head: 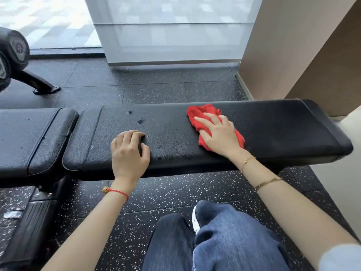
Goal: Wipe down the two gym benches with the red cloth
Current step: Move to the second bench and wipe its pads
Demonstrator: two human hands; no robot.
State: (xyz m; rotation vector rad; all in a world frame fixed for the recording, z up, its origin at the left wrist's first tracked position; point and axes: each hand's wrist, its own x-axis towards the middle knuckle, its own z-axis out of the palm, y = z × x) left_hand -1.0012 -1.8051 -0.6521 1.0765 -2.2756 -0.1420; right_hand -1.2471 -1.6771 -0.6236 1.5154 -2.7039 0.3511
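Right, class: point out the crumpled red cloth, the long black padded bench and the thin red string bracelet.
crumpled red cloth (197, 116): head view, bare upper fold beyond the fingers.
long black padded bench (283, 130): head view, bare top near its right end.
thin red string bracelet (119, 192): head view, strand across the left wrist.

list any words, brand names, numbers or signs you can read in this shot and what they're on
None can be read.
Dumbbell heads at the far left: raised markings on the end faces, too blurred to read.
Long bench pad, red cloth under the right hand, the left hand and the wall panels: no text visible.
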